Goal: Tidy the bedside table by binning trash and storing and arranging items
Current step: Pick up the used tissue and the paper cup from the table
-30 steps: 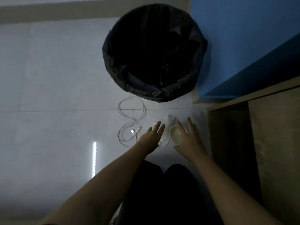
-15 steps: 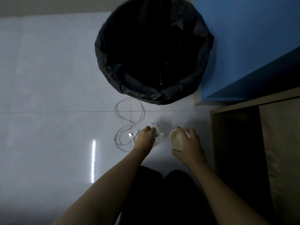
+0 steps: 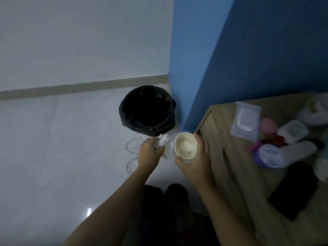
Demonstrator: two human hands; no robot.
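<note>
Near the centre of the frame the left hand (image 3: 150,151) was curled shut around a crumpled white tissue (image 3: 166,145), its fingers pressed together with the paper bulging out past the knuckles. Just beside it the right hand (image 3: 195,161) wrapped its fingers around the side of a paper cup (image 3: 186,146), held upright with its mouth open to the camera and some pale residue inside. Both pieces of trash hung above the floor just below the black-lined bin (image 3: 148,110), which stood at upper centre against the blue wall; neither had gone in yet. A white cable (image 3: 132,157) lay looped on the tiles at centre left, near the left hand. At the right of the frame the bedside table (image 3: 230,166) carried plenty of clutter: a wipes pack (image 3: 245,121), a clear lidded container (image 3: 292,131), a pink object (image 3: 268,126), a purple-and-white bottle (image 3: 276,155) lying on its side and a black item (image 3: 292,190). Judged from this, the tidying was at an early stage: 2 bits of trash were in hand and close to binning, while the cable, and the storing and arranging of the tabletop, remained to be done.
</note>
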